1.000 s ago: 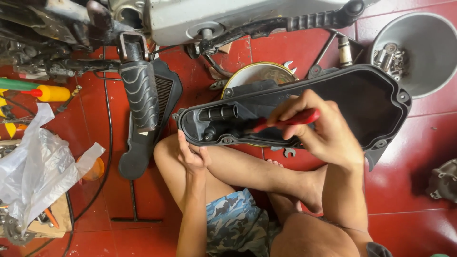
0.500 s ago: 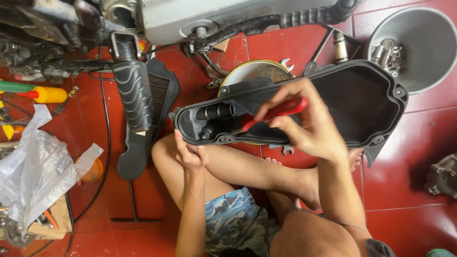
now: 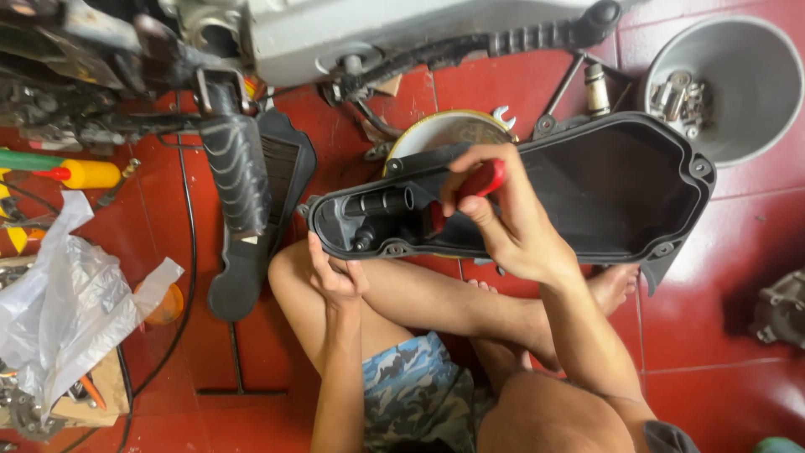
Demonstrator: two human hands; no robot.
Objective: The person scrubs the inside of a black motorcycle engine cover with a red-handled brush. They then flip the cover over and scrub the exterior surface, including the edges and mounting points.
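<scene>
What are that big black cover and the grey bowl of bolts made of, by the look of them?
The black cover looks like moulded plastic: matte, with moulded ribs, tubes and screw lugs along its rim. The grey bowl could be dull metal or plastic: smooth, even grey, no clear shine either way. The bolts in it look like bright metal.

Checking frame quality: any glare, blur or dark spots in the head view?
Head view: glare streaks on the glossy red floor tiles; the black plastic housing interior is deep in shadow; the right hand on the red-handled tool is slightly soft; elsewhere sharp.
</scene>
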